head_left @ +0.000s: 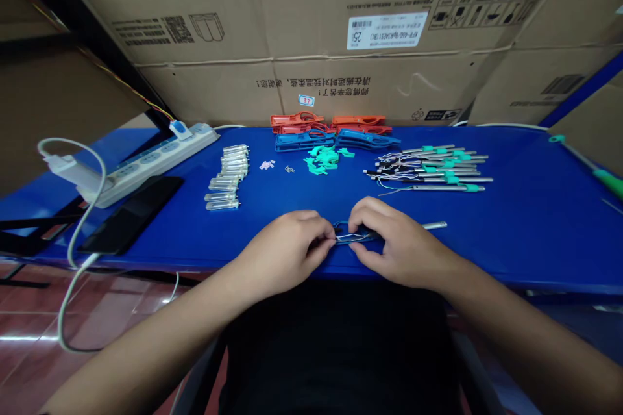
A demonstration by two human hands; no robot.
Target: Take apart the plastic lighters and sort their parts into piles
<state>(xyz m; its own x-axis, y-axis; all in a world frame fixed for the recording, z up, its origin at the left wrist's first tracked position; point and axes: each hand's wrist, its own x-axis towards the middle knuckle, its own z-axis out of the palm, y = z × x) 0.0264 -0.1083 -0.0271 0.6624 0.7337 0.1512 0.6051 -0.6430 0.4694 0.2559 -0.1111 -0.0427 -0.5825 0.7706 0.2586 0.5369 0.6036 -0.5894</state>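
Note:
Near the front edge of the table, a blue plastic handle shell (359,241) lies between my hands, mostly covered by them. Thin white wires (347,236) run along its inside. My left hand (285,251) has thumb and forefinger pinched at the shell's left end; whether they grip the shell or a wire end is too small to tell. Curled over the right part of the shell, my right hand (403,243) holds it between thumb and fingers. A dark piece shows under its fingers. Beyond that hand a silver metal tube (435,225) sticks out to the right.
Behind lie orange shells (360,121), blue shells (305,140), green plastic pieces (324,158) and wired metal tubes (448,171). Clear parts with metal ends (228,178) sit left, near tiny pink bits (267,165). A phone (134,213) and power strip (156,158) occupy the left side.

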